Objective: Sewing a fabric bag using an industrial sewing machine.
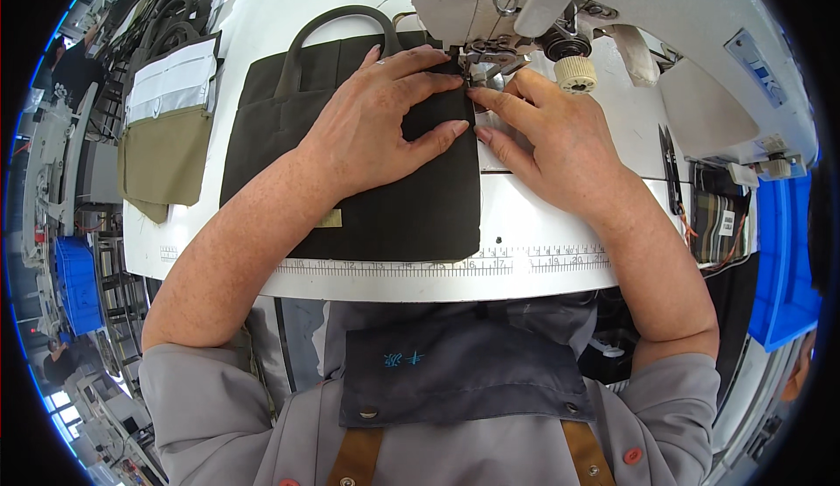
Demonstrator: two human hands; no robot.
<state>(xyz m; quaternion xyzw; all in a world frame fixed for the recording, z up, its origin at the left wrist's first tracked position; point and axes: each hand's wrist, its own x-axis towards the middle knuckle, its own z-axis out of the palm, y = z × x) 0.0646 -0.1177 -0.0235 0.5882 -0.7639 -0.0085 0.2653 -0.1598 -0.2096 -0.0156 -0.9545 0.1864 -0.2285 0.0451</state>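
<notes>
A dark olive fabric bag [385, 215] with a looped handle [293, 57] lies flat on the white sewing table. My left hand [376, 110] rests on top of it, open, fingers spread toward the needle area and thumb pointing right. Along the bag's right edge, my right hand [547, 127] touches the fabric with index fingertip and thumb tip, which are apart; its other fingers are partly curled. The sewing machine's presser foot [468, 75] stands at that edge, close to both hands' fingertips. Exactly where the needle meets the fabric is too small to tell.
The sewing machine head [700, 48] overhangs the far right. Black thread snips [670, 167] lie right of my right hand. Khaki and white fabric pieces [166, 149] are at left. A ruler strip [551, 260] follows the front edge; a blue bin [783, 258] stands at right.
</notes>
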